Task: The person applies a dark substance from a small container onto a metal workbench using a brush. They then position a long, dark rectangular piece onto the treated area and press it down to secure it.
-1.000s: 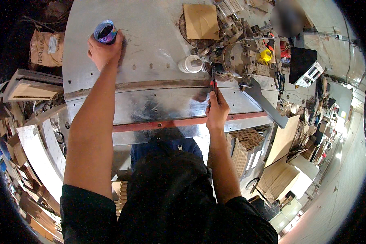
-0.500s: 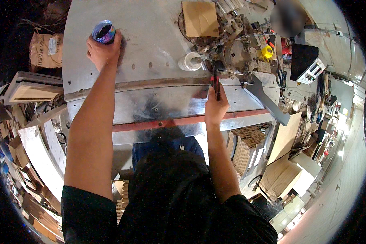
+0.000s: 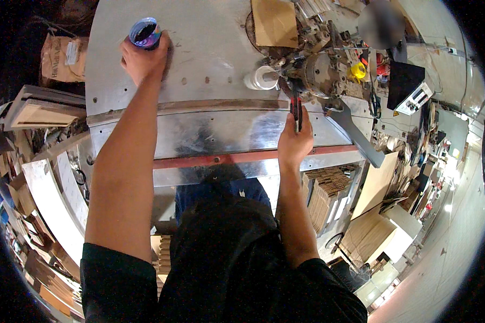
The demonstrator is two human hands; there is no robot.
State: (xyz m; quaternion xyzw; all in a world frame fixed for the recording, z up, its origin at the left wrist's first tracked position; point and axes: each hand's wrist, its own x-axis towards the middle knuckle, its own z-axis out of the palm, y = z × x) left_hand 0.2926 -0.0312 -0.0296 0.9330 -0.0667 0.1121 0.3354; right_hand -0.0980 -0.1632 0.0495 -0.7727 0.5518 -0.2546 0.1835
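Observation:
My left hand (image 3: 146, 62) is wrapped round a clear plastic cup (image 3: 145, 33) with blue and purple print, at the far left of the metal table (image 3: 199, 54). Dark stuff shows inside the cup. Closer to me, my right hand (image 3: 296, 141) grips pliers (image 3: 296, 107) with red and black handles. Their jaws point away from me at the grimy machine (image 3: 319, 72) and are hard to make out against it. Just left of the jaws stands a small white tub (image 3: 262, 78). A brown cardboard piece (image 3: 275, 24) lies on a round plate beyond it.
A grey metal bar (image 3: 355, 134) sticks out at the table's right edge. A red strip (image 3: 215, 160) runs along the front. Stacked wooden strips (image 3: 328, 188) stand below right, and panels (image 3: 46, 113) lean at left. A paper sack (image 3: 64, 58) is behind them.
The view has shifted slightly, so table and tub appear a little further right and up. My right hand has turned slightly around the pliers. My left hand keeps its hold on the cup.

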